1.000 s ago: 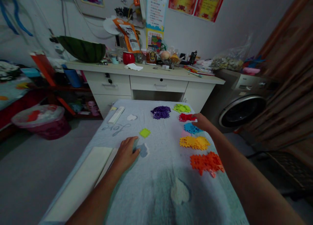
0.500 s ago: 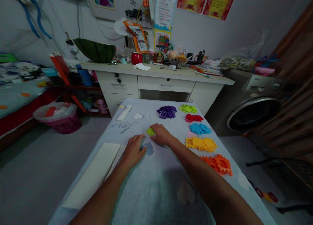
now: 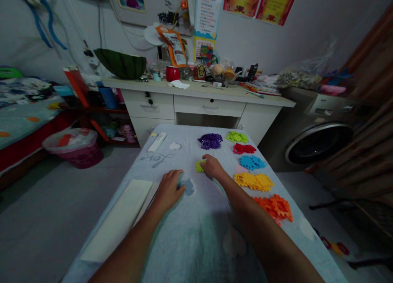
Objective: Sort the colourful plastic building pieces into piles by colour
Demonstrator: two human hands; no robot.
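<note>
One green piece point(image 3: 199, 166) was near the middle of the table point(image 3: 196, 221), by the tips of the right hand point(image 3: 213, 167). The fingers of that hand were bent and close together on the piece's right side, and they hid part of it. I could not tell if they pinched it or just pressed on it. The left hand point(image 3: 169, 189) rested on the table, with its thumb a bit away from its other fingers and nothing to be seen in its hold. The purple pile point(image 3: 210, 141) sat just past the green piece. Down the right side were a green pile point(image 3: 236, 136), a red pile point(image 3: 244, 148), a blue pile point(image 3: 251, 162), a yellow pile point(image 3: 253, 181) and an orange pile point(image 3: 280, 207), partly behind the right arm.
</note>
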